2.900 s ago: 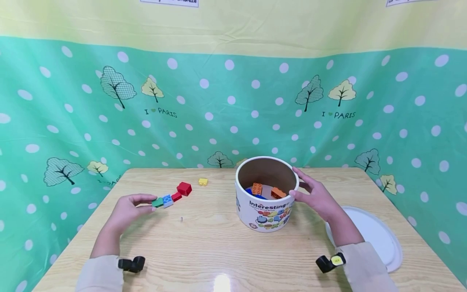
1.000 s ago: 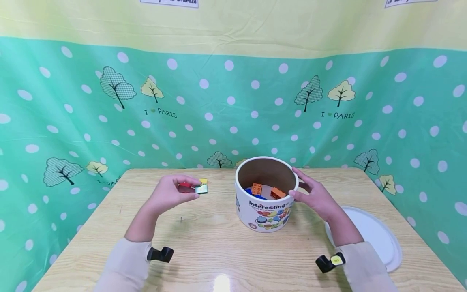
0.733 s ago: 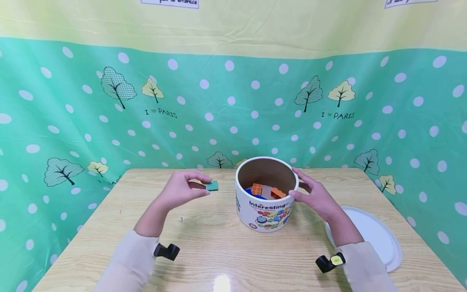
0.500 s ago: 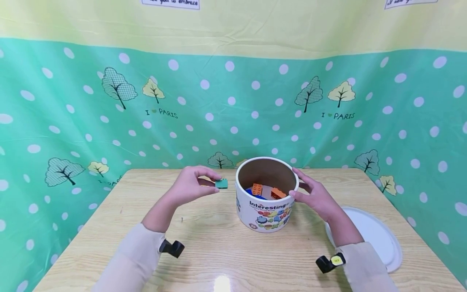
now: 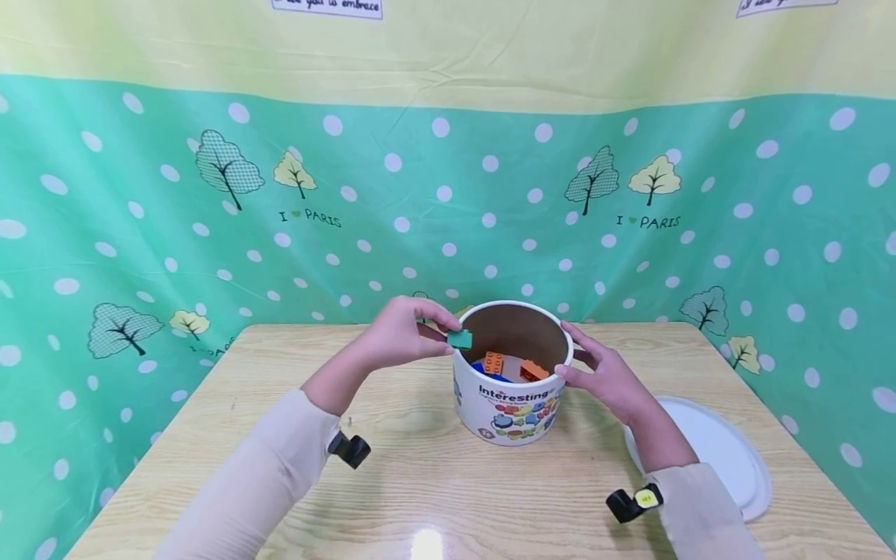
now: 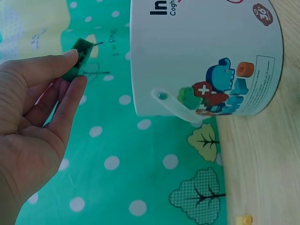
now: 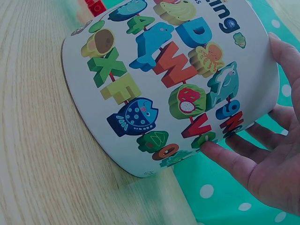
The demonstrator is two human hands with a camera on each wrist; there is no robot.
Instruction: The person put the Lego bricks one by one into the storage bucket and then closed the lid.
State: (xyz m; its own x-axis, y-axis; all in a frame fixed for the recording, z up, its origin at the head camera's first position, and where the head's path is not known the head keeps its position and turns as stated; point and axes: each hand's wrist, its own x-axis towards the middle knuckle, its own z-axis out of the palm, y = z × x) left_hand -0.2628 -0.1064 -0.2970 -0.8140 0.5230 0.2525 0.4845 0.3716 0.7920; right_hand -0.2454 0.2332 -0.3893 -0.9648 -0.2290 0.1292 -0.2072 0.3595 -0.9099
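Note:
My left hand (image 5: 399, 334) pinches a green building block (image 5: 460, 339) between thumb and fingers, at the left rim of a white printed bucket (image 5: 467, 408). In the left wrist view that block (image 6: 78, 58) shows its hollow underside. Two orange blocks (image 5: 494, 362) and some blue (image 5: 498, 378) lie on the bucket's floor. Thumb and fingers of my right hand (image 5: 607, 377) grip the bucket's right rim; in the right wrist view the fingers rest along its printed side. A red block (image 7: 96, 7) and a yellow block (image 6: 243, 219) appear in the wrist views; the left hand and arm hide them from the head view.
A white round lid (image 5: 728, 459) lies on the wooden table (image 5: 448, 498) beneath the right forearm. Behind the table hangs a green dotted curtain (image 5: 448, 210). A tiny peg-like bit (image 5: 349, 421) lies close to the left sleeve.
The left hand has picked up the green block from the left of the table and carried it right and up to the bucket's rim. The right hand and bucket stay put.

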